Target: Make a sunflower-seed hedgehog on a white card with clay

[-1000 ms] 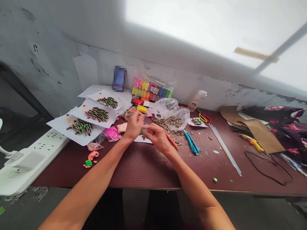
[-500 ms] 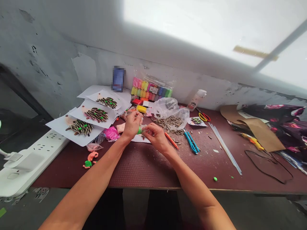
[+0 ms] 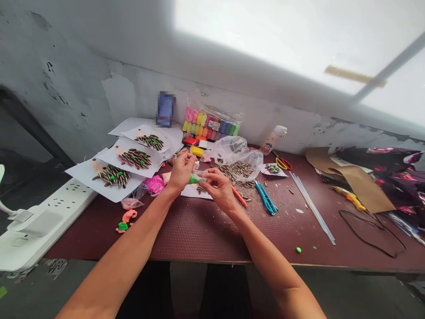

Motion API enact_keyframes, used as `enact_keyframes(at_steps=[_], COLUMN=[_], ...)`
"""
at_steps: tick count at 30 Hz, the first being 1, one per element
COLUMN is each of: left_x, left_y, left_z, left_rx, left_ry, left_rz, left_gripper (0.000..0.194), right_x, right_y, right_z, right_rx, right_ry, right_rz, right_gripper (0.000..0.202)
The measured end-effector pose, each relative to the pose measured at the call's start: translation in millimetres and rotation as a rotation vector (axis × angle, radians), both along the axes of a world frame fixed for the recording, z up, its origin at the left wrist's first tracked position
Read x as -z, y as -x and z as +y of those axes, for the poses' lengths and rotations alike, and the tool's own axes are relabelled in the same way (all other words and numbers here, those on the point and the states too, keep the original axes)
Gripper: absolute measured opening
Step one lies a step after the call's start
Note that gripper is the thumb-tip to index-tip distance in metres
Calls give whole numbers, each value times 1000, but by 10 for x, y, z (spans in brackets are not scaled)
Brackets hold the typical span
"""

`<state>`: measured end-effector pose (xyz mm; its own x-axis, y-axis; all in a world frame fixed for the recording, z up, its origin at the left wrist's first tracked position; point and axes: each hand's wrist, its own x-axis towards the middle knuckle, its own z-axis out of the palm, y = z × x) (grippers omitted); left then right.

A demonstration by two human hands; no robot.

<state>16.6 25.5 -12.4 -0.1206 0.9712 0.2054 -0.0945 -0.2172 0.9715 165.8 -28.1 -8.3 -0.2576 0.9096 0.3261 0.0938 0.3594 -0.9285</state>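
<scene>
Between my hands is a small clear plastic bag with bright green clay (image 3: 193, 179) inside. My left hand (image 3: 181, 172) is closed, pinching the bag's left side. My right hand (image 3: 219, 186) grips its other end between thumb and fingers. A white sheet (image 3: 191, 192) lies beneath, mostly hidden by the hands, with a few dark seeds on it. Close by on the left are pink clay (image 3: 154, 184) in a bag and a peach lump. An orange pen-like tool (image 3: 239, 196) lies just right of my right hand.
Papers with seed hedgehogs (image 3: 113, 176) overlap at left beside a power strip (image 3: 49, 221). Behind are a seed pile (image 3: 237, 170), a clay pack (image 3: 210, 126) and a bottle (image 3: 272, 139). Rightward lie a blue cutter (image 3: 265, 198), scissors (image 3: 283, 162), glue sticks (image 3: 312, 208) and a glue gun (image 3: 352, 198).
My fingers have shifted slightly on the bag, and more of the green clay and plastic shows between my hands. The camera view has moved a little.
</scene>
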Motion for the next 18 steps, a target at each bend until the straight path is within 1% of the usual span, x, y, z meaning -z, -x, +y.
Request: enact_keyframes(at_steps=[4,11,15,18], left_x=[25,68,68,56], left_y=[-4,-48,-46,-16], left_z=[2,7,1,5], left_rx=[-7,-35,-37,-42], left_ry=[-14,-45,-35,-26], left_rz=[1,22,39,66], left_gripper=[20,21,19,19], right_x=[46,24,-29,-58], right_y=[2,23,24,9], right_z=[8,-14,-24,-11], right_rx=[-15,43,19,-11], right_ry=[-34,-133,-102,-41], right_rz=[-71,-193,-172,-81], right_gripper=[20,9,12,15])
